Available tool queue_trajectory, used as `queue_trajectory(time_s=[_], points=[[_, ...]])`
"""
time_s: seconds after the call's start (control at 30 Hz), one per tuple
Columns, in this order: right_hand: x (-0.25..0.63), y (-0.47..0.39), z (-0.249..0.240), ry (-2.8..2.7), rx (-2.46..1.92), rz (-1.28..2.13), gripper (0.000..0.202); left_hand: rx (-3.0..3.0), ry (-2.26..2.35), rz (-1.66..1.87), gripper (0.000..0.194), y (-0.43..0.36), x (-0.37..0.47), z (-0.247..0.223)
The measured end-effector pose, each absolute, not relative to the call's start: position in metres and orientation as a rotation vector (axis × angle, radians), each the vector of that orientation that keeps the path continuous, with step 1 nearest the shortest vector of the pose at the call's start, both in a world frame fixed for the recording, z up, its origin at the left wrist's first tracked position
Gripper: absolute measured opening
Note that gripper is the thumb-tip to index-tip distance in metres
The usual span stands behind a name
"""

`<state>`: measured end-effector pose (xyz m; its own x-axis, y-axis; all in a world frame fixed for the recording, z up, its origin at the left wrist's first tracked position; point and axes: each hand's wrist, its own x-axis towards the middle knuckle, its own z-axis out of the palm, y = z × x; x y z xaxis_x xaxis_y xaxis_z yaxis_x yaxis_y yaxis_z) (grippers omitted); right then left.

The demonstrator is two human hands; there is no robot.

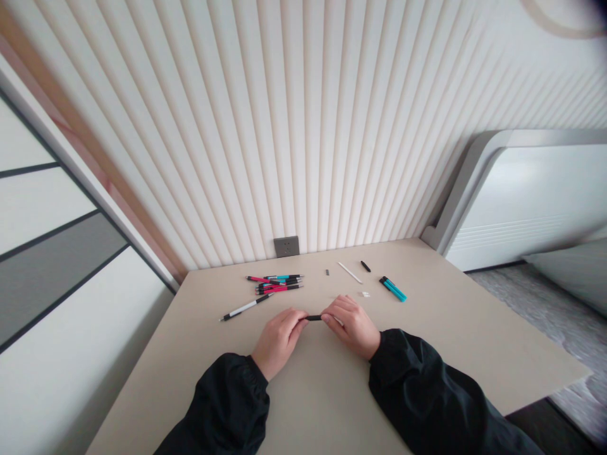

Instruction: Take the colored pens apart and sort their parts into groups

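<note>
Between my two hands a short black pen part [314, 318] lies level, just above or on the beige table [327, 392]. My left hand [279, 338] pinches its left end, and my right hand [351, 323] pinches its right end. Behind my left hand lies a white and black pen [246, 308]. Farther back is a pile of several pens, among them a red one [279, 288] and a blue one [284, 277]. Small clear pieces [364, 294] lie just behind my right hand. The fingers hide both ends of the held part.
At the back right lie a white thin tube [349, 272], a black grip [365, 266], a tiny grey piece [327, 272] and blue barrels [392, 289]. A ribbed wall with a socket [286, 246] borders the table. A bed [521, 202] stands right.
</note>
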<state>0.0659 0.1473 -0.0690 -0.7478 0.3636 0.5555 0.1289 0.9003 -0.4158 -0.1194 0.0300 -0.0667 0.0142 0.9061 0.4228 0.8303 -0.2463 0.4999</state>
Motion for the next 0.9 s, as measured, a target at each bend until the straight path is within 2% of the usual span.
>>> queue_trajectory(time_s=[0.9], points=[[0.0654, 0.1466, -0.0729, -2.364, -0.312, 0.491, 0.016, 2.187, 1.889, 0.986, 0.014, 0.0297, -0.1199, -0.0692]])
